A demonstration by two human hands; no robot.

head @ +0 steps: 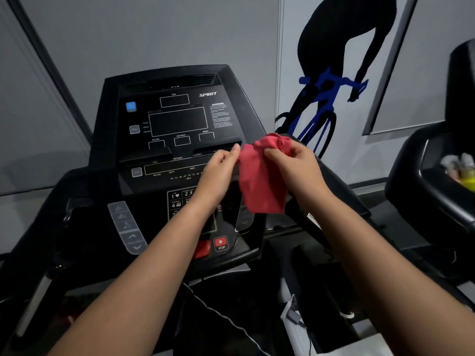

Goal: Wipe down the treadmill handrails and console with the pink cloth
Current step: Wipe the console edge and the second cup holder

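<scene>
Hands frame a crumpled pink fabric cloth [259,181] in front of the black treadmill console [177,122] with its dark display windows, as I watch through the head camera from my remote station. I see the left hand [218,170] pinching the cloth's upper left edge between thumb and fingertips. The right hand [295,160] is clenched round the bunched top of the cloth, with a fold rising above its knuckles. The cloth hangs loose between the two hands, its lower part draped before the console's right side, above and to the right of the square red stop button [220,244]. I cannot tell whether the fabric touches the console. On the grey wall [154,34] behind, a black cyclist silhouette on a blue bicycle [334,73] appears beside the console. A second black machine [437,176] stands at the far right.
</scene>
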